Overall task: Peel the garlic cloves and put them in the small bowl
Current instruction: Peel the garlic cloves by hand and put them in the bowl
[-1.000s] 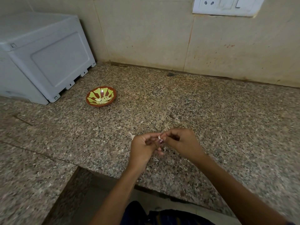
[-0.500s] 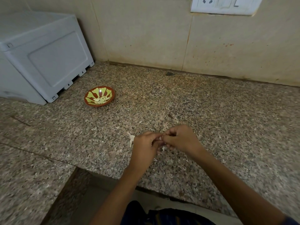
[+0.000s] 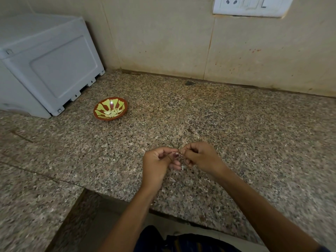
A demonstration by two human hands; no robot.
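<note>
Above the near middle of the granite counter (image 3: 236, 135), my left hand (image 3: 156, 164) and my right hand (image 3: 201, 157) meet fingertip to fingertip. Between them they pinch a small garlic clove (image 3: 179, 155), mostly hidden by the fingers. A scrap of white skin (image 3: 182, 167) hangs just below the fingers. The small bowl (image 3: 110, 111), red-brown with a yellow-green pattern, stands far to the left and back. Several peeled pale cloves (image 3: 112, 113) lie in it.
A grey plastic box (image 3: 45, 66) stands at the back left, close to the bowl. A tiled wall with a white switch plate (image 3: 251, 5) closes the back. Bits of garlic skin (image 3: 172, 179) lie under the hands. The counter edge steps down at the lower left.
Both hands stay together over the same spot with the clove between them. The fingers have shifted slightly on it. The bowl has not moved.
</note>
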